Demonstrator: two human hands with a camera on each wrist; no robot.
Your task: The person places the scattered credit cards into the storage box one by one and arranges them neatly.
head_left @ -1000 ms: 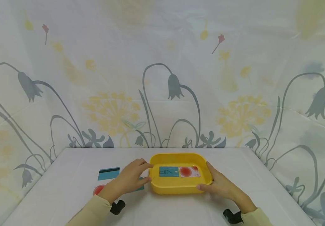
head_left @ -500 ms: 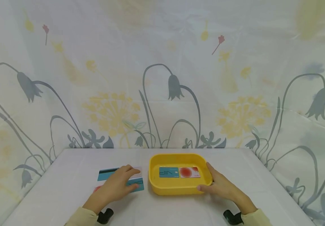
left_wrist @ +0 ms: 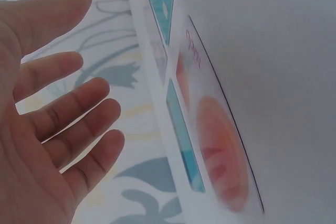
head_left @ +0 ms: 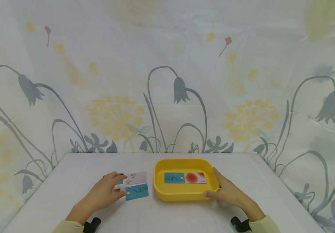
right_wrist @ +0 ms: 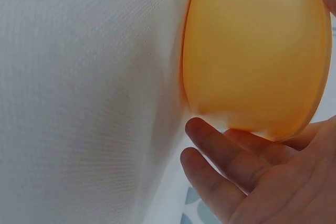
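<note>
My left hand (head_left: pixel 104 191) is over the cards left of the tray, fingers spread and loosely bent, holding nothing. It partly covers a card with a red round print (left_wrist: pixel 223 156) and a teal card with a dark stripe (left_wrist: pixel 185 140). Right of its fingertips lie a pale pink flowered card (head_left: pixel 136 178) and a teal VIP card (head_left: pixel 137 192). My right hand (head_left: pixel 228 191) holds the right end of a yellow tray (head_left: pixel 182 196), thumb on the near side and fingers along the end wall. Inside it lie another teal VIP card (head_left: pixel 174 178) and another red-circle card (head_left: pixel 195 177), side by side.
A white-covered table (head_left: pixel 179 216) bears everything. Behind it hangs a flower-printed curtain (head_left: pixel 179 113). Dark wrist devices (head_left: pixel 239 224) show below both hands.
My left hand has moved from the tray's left rim leftward and toward me, uncovering the pink card and the loose teal VIP card. My right hand and the tray have stayed put.
</note>
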